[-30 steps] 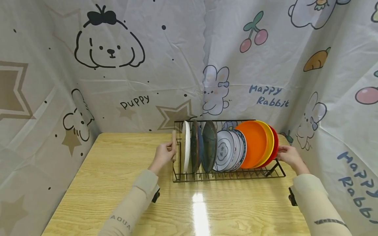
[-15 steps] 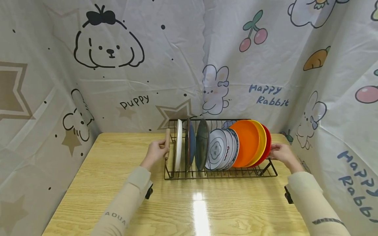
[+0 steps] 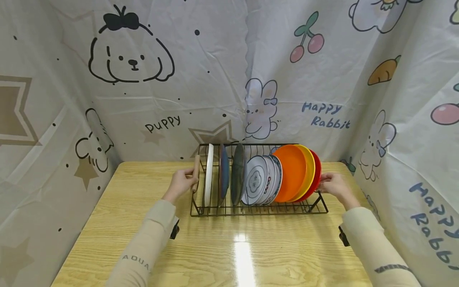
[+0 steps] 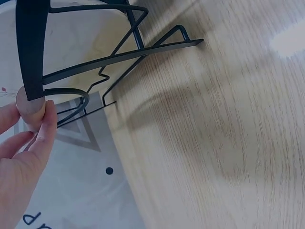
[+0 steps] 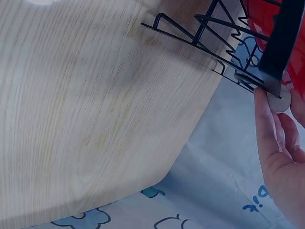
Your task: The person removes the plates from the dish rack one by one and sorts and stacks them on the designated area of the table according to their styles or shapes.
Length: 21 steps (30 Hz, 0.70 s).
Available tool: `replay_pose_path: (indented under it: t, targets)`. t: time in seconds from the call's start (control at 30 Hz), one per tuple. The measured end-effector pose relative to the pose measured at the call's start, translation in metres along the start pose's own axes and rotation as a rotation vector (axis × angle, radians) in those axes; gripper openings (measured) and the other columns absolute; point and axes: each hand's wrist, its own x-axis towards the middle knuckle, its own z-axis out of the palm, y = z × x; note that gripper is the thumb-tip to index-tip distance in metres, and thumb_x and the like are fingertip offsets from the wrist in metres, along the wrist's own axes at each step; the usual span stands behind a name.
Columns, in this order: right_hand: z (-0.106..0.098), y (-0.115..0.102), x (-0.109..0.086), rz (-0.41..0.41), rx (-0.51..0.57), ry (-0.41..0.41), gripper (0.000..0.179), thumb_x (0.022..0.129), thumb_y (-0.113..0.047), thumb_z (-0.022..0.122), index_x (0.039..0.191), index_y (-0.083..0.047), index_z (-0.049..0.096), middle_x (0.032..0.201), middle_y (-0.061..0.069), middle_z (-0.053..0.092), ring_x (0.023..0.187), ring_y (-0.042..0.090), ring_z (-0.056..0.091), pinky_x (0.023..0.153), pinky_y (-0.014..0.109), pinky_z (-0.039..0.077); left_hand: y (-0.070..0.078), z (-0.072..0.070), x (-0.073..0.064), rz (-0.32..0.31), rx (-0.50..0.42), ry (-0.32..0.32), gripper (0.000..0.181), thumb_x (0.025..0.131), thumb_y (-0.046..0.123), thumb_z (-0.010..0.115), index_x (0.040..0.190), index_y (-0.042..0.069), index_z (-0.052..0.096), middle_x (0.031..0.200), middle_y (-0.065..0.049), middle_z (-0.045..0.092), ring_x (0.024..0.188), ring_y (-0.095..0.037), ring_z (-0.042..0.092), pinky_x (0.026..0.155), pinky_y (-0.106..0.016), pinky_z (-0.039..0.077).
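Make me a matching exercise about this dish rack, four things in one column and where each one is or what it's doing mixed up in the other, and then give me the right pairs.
Column one
1. left hand
2. white dish
3. yellow dish
4. red dish

Column two
A. between the orange dish and the red dish
B. farthest right in the rack
C. gripping a wooden handle
D. farthest left in the rack

Pairs: 1-C, 2-D, 3-A, 4-B

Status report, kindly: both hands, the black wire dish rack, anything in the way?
Left hand grips pale wooden cylindrical handle; right hand, opposite wooden handle. Black wire dish rack bears multicoloured round dishes on edge. White printed curtain behind may obstruct.
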Motion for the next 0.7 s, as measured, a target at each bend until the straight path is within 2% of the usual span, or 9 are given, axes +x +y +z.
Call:
replay_pose_path:
  t: [0.2,0.4,0.7]
  targets:
    - [0.007,-0.005,0.002,0.013,-0.007,0.010,0.034,0.085,0.004,0.049,0.114,0.019,0.046,0.095,0.023,0.061,0.074,0.016,0.062,0.071,0.034,0.053,-0.005,-0.008,0.003,-0.001,0.002,0.007,0.045,0.089,0.000,0.054,0.131,-0.008,0.043,0.121,-0.027,0.052,0.098,-0.034,0.059,0.068,-0.027,0.051]
    - [0.014,-0.009,0.004,0.018,-0.008,0.020,0.034,0.084,0.005,0.051,0.114,0.019,0.046,0.100,0.029,0.059,0.073,0.015,0.062,0.071,0.035,0.053,-0.007,-0.015,0.003,-0.008,-0.005,0.010,0.044,0.088,0.000,0.054,0.130,-0.008,0.044,0.121,-0.028,0.052,0.099,-0.035,0.058,0.069,-0.028,0.051]
    - [0.021,-0.013,0.008,0.010,-0.018,0.033,0.029,0.083,0.005,0.050,0.110,0.017,0.049,0.095,0.025,0.060,0.070,0.014,0.061,0.071,0.036,0.053,-0.009,-0.023,0.006,-0.028,0.008,0.007,0.045,0.089,0.001,0.054,0.131,-0.008,0.042,0.121,-0.028,0.052,0.099,-0.035,0.058,0.072,-0.030,0.051]
